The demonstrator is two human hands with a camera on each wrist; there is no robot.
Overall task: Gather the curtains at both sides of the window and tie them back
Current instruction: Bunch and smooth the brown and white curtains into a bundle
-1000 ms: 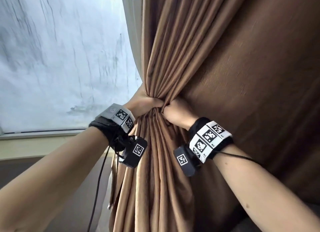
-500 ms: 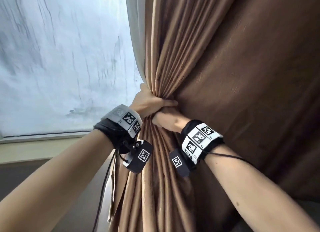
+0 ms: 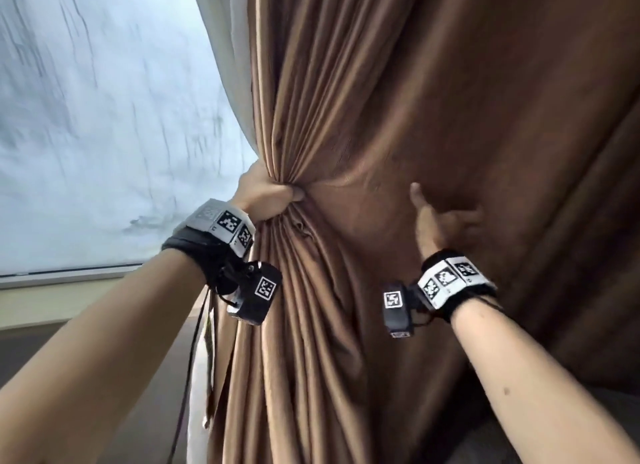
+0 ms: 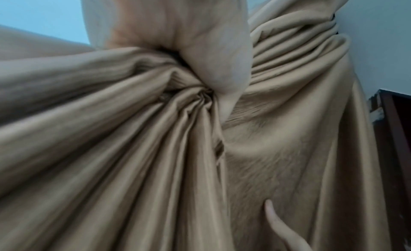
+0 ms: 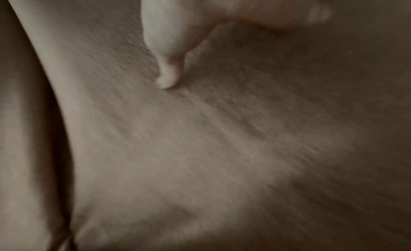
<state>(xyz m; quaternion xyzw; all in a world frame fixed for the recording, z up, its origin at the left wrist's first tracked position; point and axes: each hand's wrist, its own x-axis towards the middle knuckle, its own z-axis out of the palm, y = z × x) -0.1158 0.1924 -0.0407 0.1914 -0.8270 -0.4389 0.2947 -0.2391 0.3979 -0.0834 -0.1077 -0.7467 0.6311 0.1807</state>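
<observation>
A brown curtain (image 3: 398, 99) hangs over the right side of the window, with a pale lining (image 3: 225, 58) along its left edge. My left hand (image 3: 268, 198) grips a bunch of its pleats, which fan out above and below the fist; the left wrist view shows the curtain (image 4: 133, 149) gathered under that hand (image 4: 213, 66). My right hand (image 3: 441, 217) is off to the right, thumb up and fingers spread on the flat part of the cloth. In the blurred right wrist view its thumb (image 5: 169, 75) touches the curtain (image 5: 200, 149). No tie-back shows.
The streaked window pane (image 3: 104, 117) fills the left, with its sill (image 3: 69, 276) below. A dark wooden frame (image 4: 393, 140) shows at the far right in the left wrist view. Black cables (image 3: 188, 377) hang from my left wrist.
My right hand has let go of the bunch and moved right, opening onto the flat cloth. My left hand keeps its grip on the pleats.
</observation>
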